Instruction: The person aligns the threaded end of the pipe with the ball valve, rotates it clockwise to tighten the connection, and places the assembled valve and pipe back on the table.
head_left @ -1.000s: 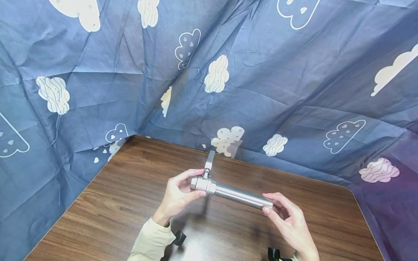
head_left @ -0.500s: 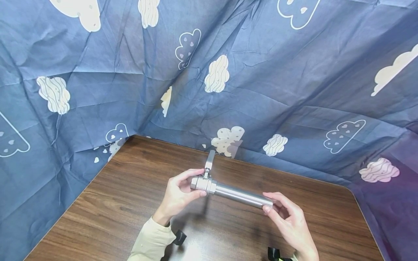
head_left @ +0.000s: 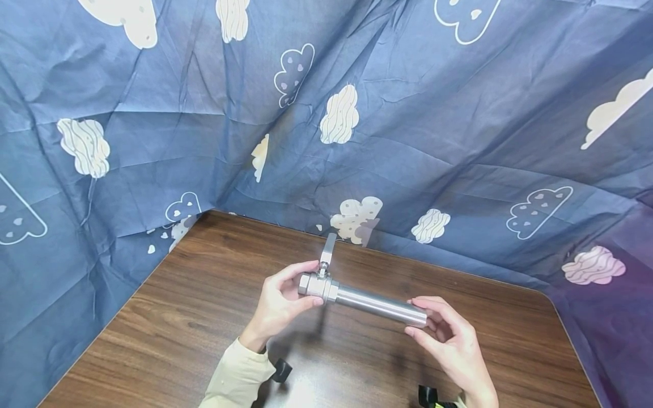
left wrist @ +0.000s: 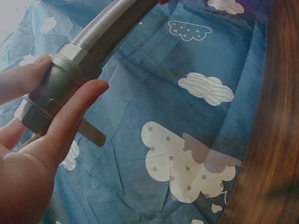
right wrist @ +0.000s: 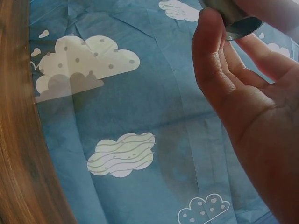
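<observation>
My left hand (head_left: 275, 309) grips a silver ball valve (head_left: 312, 287) between thumb and fingers, over the table. Its flat lever handle (head_left: 329, 249) points up and away from me. A smooth steel pipe (head_left: 380, 306) extends from the valve's right end, sloping slightly down to the right. At the pipe's far end, my right hand (head_left: 454, 343) holds it with thumb below and fingers above and behind. In the left wrist view, thumb and fingers wrap the valve body (left wrist: 60, 86). The right wrist view shows the pipe's open, hollow end (right wrist: 243, 27) among the fingers.
Brown wood-grain table (head_left: 204, 272) lies beneath both hands. Blue cloth (head_left: 408, 113) printed with white clouds hangs behind it and along both sides. Black pieces (head_left: 282, 370) sit by each wrist.
My right thumb has slid down and left at the pipe's end, and the fingers above it have lifted a little. The left hand and valve stay nearly still.
</observation>
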Demonstrator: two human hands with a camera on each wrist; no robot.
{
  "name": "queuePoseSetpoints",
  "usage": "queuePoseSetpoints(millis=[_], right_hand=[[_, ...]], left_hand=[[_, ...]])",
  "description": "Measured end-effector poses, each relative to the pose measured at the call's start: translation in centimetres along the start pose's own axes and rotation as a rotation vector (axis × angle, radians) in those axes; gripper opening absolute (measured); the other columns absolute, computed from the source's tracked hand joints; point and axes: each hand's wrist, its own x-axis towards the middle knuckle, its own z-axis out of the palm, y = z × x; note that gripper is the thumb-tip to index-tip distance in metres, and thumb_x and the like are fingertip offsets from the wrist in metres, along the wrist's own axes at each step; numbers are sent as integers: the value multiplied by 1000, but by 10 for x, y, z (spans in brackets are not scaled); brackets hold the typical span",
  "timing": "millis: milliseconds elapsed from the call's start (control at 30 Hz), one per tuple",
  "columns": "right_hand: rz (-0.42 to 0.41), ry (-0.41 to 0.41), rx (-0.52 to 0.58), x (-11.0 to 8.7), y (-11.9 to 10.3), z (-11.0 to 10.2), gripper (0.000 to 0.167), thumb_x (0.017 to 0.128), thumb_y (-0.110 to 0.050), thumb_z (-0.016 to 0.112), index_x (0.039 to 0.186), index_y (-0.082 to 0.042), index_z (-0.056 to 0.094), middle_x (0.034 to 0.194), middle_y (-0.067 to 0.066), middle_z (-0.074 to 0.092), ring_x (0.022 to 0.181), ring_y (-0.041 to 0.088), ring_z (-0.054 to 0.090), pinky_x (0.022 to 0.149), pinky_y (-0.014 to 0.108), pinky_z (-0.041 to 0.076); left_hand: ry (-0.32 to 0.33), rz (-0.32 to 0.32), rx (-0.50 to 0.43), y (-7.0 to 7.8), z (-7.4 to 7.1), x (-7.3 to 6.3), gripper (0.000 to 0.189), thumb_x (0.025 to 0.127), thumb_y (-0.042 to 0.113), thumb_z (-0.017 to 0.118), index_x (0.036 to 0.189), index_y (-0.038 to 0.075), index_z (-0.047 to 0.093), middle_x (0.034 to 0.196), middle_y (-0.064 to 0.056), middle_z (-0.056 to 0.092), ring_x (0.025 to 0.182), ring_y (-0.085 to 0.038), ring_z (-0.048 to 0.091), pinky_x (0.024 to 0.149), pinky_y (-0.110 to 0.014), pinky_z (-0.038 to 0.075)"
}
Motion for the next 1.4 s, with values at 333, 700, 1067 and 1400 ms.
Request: queuePoseSetpoints(millis=[333, 700, 1067, 1400], right_hand=[[-48, 2, 10, 0, 4, -1, 51, 67, 31, 66, 114, 14, 56, 118, 16, 59, 102, 13, 65, 86, 18, 56], [-15, 33, -29, -1, 1, 1, 51, 67, 30, 67, 114, 13, 57, 117, 12, 61, 100, 10, 66, 84, 18, 56], [126, 40, -252, 0, -3, -2, 48, 69, 19, 74, 114, 8, 61, 109, -11, 66, 89, 1, 65, 74, 16, 57], [101, 47, -365, -3, -3, -3, 47, 70, 12, 77, 114, 0, 64, 102, -13, 66, 79, 1, 61, 63, 14, 53]], left_hand=[[-13, -76, 32, 2, -1, 0, 60, 72, -13, 74, 127, -15, 52, 125, -36, 53, 106, -10, 63, 90, -25, 57], [-44, -132, 21, 4, 0, 0, 57, 73, -13, 72, 126, -17, 51, 122, -14, 58, 102, -8, 62, 90, -21, 56], [-37, -106, 67, 3, 0, 1, 54, 71, -15, 72, 122, -15, 53, 119, -34, 54, 98, -6, 60, 85, -19, 56], [-49, -94, 70, 1, 0, 0, 52, 72, -15, 72, 121, -16, 53, 116, -36, 55, 96, -7, 61, 82, -20, 58]])
